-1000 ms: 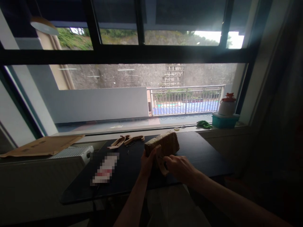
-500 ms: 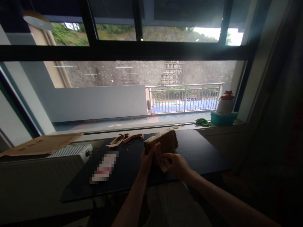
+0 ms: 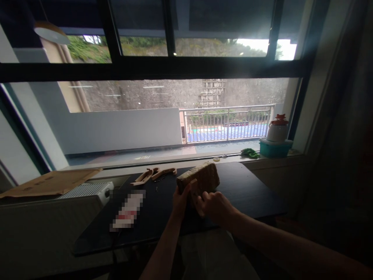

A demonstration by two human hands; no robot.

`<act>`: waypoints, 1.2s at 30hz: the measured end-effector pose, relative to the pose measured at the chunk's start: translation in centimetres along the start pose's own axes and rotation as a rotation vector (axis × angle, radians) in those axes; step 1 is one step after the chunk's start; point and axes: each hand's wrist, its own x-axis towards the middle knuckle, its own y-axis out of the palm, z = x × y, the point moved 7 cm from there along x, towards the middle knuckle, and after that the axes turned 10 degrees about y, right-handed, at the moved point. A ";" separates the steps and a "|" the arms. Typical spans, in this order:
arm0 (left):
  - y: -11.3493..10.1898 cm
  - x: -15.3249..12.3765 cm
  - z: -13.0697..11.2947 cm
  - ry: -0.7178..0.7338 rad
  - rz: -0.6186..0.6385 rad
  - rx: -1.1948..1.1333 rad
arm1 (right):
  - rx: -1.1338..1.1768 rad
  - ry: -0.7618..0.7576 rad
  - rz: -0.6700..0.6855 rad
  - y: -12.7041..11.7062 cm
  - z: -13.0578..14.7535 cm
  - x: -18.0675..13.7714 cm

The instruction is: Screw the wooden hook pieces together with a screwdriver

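Observation:
My left hand [image 3: 179, 204] is wrapped round the side of a pale wooden piece [image 3: 194, 188], holding it tilted against a brown, rough-surfaced block [image 3: 201, 175] on the dark table. On the wooden piece's right side, my right hand [image 3: 219, 206] is closed with its fingers curled in at the face of the wood. Whatever those fingertips pinch is hidden or too small to make out. Two curved wooden pieces [image 3: 144, 177] lie together at the table's back left, with several small dark screw-like bits [image 3: 156, 189] beside them.
Left on the table [image 3: 250, 190] lies a pixelated flat item [image 3: 128, 210]. A radiator [image 3: 87, 190] with brown cardboard [image 3: 52, 181] on top stands to the left. The windowsill bears a green cloth [image 3: 250, 153], a teal box [image 3: 275, 148] and a white bottle [image 3: 277, 132].
My right hand has curled and turned at the wooden piece, its knuckles now higher. The left hand keeps its hold. The whole view has shifted slightly.

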 end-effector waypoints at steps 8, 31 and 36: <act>0.1 -0.2 0.0 -0.001 0.012 -0.021 | 0.230 0.243 -0.060 1.0 -1.2 0.1; -0.1 0.1 0.2 0.009 0.018 0.020 | 0.147 -0.031 -0.050 0.2 -2.0 -0.6; 0.0 0.1 0.1 0.025 0.007 -0.009 | 0.280 0.217 -0.178 2.1 -2.3 -1.5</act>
